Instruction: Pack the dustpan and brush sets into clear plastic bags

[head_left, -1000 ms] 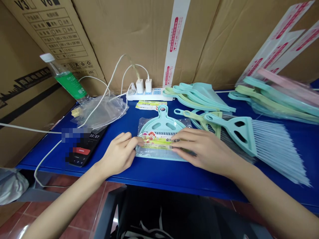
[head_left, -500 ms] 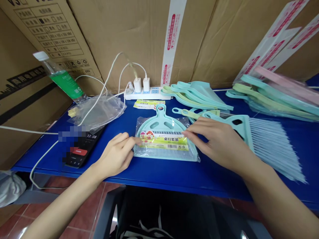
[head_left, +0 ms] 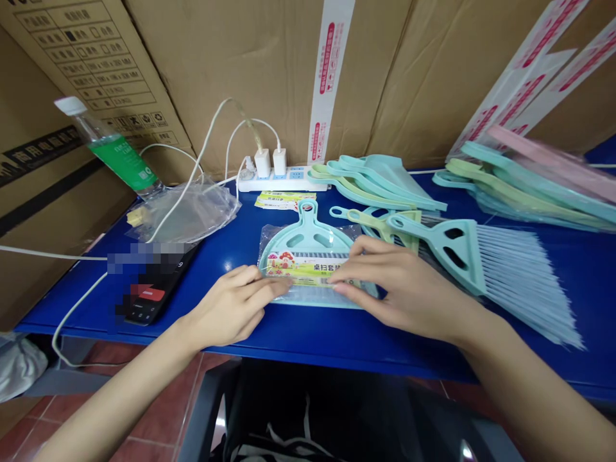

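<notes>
Around the person's hands the blue worktop (head_left: 283, 337) is crowded. Behind it stand brown cartons (head_left: 264, 64); in front of them sits a power strip (head_left: 308, 183) with chargers (head_left: 262, 163) in it. A white cable (head_left: 205, 144) arches across a heap of clear bags (head_left: 192, 212), beside which a bottle (head_left: 120, 157) leans and a phone (head_left: 154, 298) lies. Brushes (head_left: 524, 276) fill the space right beside the right hand (head_left: 402, 285), with a dustpan pile (head_left: 392, 176) behind them and wrapped sets (head_left: 534, 179) farther right. The bagged dustpan (head_left: 308, 221) lies flat near the front edge, between the left hand (head_left: 231, 305) and the right, its ring handle pointing away, a printed label (head_left: 303, 264) across its middle. The right hand hides that label's right part. The left grip is loose, fingers stretched over the label's lower left without closing around anything; the right grip bends thumb and fingertips onto the label, and whether they pinch the film cannot be told. Counted: one bagged dustpan, one bottle, one phone, one power strip, two white chargers, at least three piled dustpans, three or more brushes, about four wrapped sets, and several overlapping spare labels (head_left: 282, 200).
</notes>
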`<state>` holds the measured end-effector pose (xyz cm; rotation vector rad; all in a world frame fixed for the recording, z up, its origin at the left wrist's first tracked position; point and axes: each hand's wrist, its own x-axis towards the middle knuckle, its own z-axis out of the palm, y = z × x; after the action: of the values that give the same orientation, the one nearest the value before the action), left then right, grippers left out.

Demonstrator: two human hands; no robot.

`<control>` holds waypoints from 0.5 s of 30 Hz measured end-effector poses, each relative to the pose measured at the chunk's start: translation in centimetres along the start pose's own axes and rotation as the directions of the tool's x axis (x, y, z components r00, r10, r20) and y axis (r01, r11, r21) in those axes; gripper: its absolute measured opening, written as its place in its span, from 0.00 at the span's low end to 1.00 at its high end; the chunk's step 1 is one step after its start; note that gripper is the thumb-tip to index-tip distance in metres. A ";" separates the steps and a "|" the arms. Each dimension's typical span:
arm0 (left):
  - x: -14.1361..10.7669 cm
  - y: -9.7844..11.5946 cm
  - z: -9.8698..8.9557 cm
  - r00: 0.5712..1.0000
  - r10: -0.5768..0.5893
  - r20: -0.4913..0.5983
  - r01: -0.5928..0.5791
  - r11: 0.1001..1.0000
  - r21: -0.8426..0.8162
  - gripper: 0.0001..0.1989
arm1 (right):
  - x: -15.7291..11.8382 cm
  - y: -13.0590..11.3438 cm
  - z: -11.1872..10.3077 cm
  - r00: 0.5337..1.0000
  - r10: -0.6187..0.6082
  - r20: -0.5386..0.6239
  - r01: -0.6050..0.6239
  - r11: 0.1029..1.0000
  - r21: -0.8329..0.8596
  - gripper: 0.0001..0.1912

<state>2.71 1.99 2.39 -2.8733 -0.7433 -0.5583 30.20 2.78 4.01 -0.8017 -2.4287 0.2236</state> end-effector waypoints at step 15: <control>1.2 0.2 0.0 0.981 0.056 0.187 -0.069 0.995 0.066 0.24 | 0.1 0.0 1.8 0.994 -0.037 0.101 0.042 0.998 -0.044 0.15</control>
<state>3.82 2.34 2.87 -2.8961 -0.6796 -0.2535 29.13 2.89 2.57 -0.7787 -2.5495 0.1979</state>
